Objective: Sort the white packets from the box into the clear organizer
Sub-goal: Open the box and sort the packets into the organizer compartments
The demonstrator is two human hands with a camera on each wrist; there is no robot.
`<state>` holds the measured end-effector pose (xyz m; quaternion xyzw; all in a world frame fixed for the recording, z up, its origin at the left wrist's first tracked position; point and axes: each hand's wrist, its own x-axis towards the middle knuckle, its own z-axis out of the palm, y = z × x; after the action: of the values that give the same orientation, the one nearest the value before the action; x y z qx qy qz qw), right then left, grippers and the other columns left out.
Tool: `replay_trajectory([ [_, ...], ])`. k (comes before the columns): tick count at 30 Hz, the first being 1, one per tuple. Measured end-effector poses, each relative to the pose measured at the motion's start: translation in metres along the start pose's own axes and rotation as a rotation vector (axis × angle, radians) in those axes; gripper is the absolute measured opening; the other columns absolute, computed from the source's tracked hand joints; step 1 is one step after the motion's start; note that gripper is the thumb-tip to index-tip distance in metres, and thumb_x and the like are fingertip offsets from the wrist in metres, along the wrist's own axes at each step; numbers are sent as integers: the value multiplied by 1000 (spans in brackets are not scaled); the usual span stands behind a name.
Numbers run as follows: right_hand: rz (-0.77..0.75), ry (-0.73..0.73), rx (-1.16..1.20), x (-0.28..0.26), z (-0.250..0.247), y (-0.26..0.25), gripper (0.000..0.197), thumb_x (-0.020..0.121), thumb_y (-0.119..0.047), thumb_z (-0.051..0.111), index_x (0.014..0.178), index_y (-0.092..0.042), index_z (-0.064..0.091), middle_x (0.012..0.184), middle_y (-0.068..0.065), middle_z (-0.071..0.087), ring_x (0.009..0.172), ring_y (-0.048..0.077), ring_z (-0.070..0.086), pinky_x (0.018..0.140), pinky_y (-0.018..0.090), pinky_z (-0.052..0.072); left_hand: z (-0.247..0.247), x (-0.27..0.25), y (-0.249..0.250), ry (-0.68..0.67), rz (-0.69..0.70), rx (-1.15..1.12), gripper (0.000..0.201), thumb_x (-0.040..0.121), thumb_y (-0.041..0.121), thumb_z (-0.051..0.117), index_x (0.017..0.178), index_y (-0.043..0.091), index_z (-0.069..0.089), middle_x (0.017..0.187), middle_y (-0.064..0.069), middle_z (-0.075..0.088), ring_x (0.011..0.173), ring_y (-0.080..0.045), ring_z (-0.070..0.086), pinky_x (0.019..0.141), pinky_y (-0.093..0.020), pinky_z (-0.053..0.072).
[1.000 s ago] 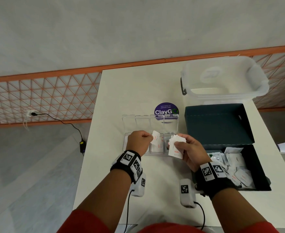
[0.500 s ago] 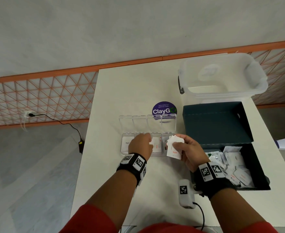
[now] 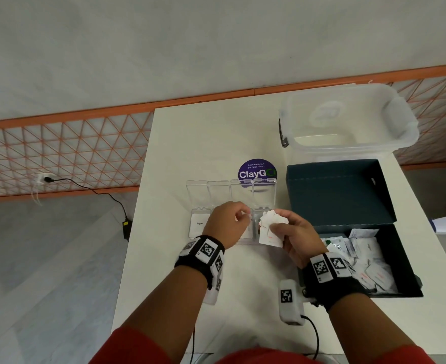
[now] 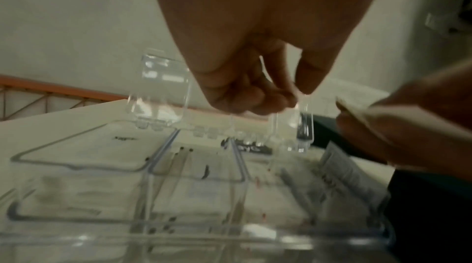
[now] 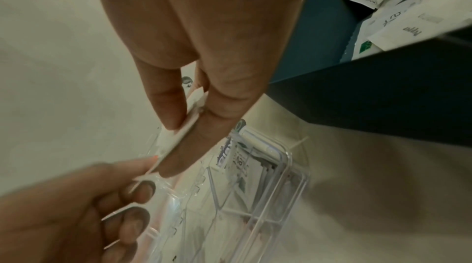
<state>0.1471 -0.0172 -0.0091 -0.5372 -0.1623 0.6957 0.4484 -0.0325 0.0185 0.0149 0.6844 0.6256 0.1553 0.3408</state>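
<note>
The right hand (image 3: 293,232) grips a fanned stack of white packets (image 3: 270,228), thumb on one face and fingers on the other, as the right wrist view shows with the stack (image 5: 178,136) seen edge-on. The left hand (image 3: 229,223) has its fingers curled with the tips bunched together; whether they pinch a packet cannot be told, since the left wrist view is blurred at the fingertips (image 4: 255,101). Both hands hover over the clear organizer (image 3: 201,227), which lies near the middle of the bench (image 3: 190,143) with its row of lids (image 3: 218,191) standing open toward the far edge. Its leftmost compartment holds a packet printed "Sugar" (image 3: 200,223); the other compartments also hold packets, partly hidden by the hands. Just beyond the lids a round purple sticker (image 3: 256,172) reads "ClayG". Beside the organizer, toward the right edge of the bench, a dark box (image 3: 405,258) sits with its lid tilted back and a loose heap of white packets (image 3: 369,261) inside. A clear plastic tub (image 3: 348,122) stands at the far right corner.
</note>
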Motion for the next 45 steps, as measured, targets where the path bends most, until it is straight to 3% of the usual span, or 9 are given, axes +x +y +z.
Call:
replay_trajectory([
  [3,-25,-3,27,-1,2,-1,32,89,15,55,109,-7,65,100,17,72,80,25,73,61,34,60,-9,-8,13,-167,-57,-259,18,81,40,70,97,34,66,84,8,66,75,-13,64,64,-23,50],
  [6,-36,-32,81,-1,5,-2,37,90,15,49,113,-9,65,98,16,74,81,28,74,60,36,59,-5,-12,18,-237,-86,-276,40,71,35,81,105,35,59,84,6,69,78,-12,66,67,-23,48],
  [13,-31,-7,85,-4,4,-1,33,91,11,53,105,-14,70,98,10,75,82,27,75,55,32,60,-15,-13,11,-142,-152,-490,32,76,5,71,99,25,61,80,4,72,61,-11,61,58,-23,48],
  [16,-18,-19,83,-7,5,2,31,90,13,55,105,-10,70,100,11,74,86,29,75,58,33,60,-23,-15,10,-154,-108,-457,42,77,-4,62,97,33,66,93,8,71,65,-9,60,64,-31,51],
  [20,-35,-37,73,-9,8,3,30,90,13,55,105,-9,69,101,15,73,86,31,75,62,36,61,-24,-16,10,-207,-30,-259,47,80,-3,51,109,28,71,100,13,67,66,7,56,68,-13,45],
  [26,-37,-23,69,-10,5,-2,32,89,13,56,110,-8,67,119,24,65,93,36,72,62,35,60,-27,-16,7,-101,-134,-266,19,83,5,60,87,18,73,80,-1,69,67,-17,68,72,-32,59],
  [31,-20,-6,71,-10,2,-2,32,89,11,58,111,-10,67,125,23,62,104,41,68,65,38,62,-22,-12,2,115,-203,-319,10,82,7,67,83,14,73,76,-3,71,58,-10,67,60,-17,53],
  [39,-11,-6,120,-8,0,-3,32,89,13,56,113,-7,65,125,23,61,101,40,69,63,37,62,15,-9,-1,259,-369,-288,8,84,13,66,81,17,73,79,1,72,74,-16,68,74,-28,55],
  [45,-15,-1,144,-7,-2,-3,33,90,14,54,112,-6,65,121,25,63,87,35,74,62,37,62,26,-11,3,290,-422,-409,17,87,9,59,79,23,64,78,3,69,53,-14,67,48,-20,49],
])
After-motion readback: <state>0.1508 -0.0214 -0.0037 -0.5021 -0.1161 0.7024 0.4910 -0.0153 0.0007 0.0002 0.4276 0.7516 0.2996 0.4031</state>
